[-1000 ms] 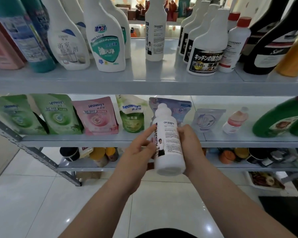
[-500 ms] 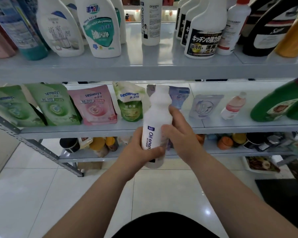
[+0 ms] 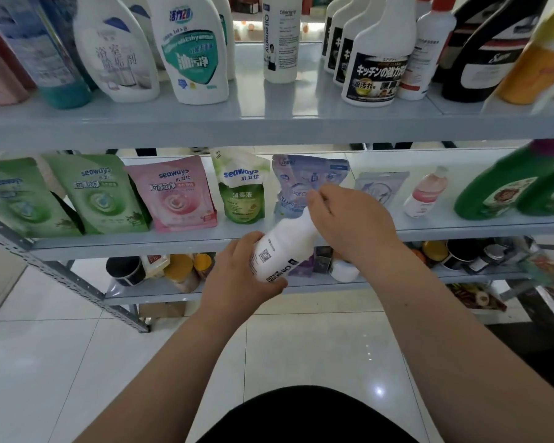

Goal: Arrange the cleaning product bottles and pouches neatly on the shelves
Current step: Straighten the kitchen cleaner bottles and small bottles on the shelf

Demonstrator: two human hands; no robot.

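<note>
White bottle [image 3: 280, 247] held tilted in both hands, in front of the middle shelf [image 3: 429, 233].
The left hand's [image 3: 237, 276] fingers curl round its base, the right hand's [image 3: 349, 222] fingers wrap its upper end, which points toward the shelf's purple pouch [image 3: 301, 180].

Middle shelf [image 3: 141, 244]: "seaways" on green pouch [image 3: 93, 193], pink pouch [image 3: 176, 196] (plus 粒粒净) and white-green pouch [image 3: 242, 193] (plus 水卫仕, 消毒液). Top shelf [image 3: 269, 123]: "Oil energy" on tall white bottle [image 3: 280, 43], 油污净 on teal-label bottle [image 3: 189, 55], キッチンの on black-label spray bottle [image 3: 378, 68]. Held white bottle [image 3: 279, 247]: QR code, partial "Oil ene".
</note>
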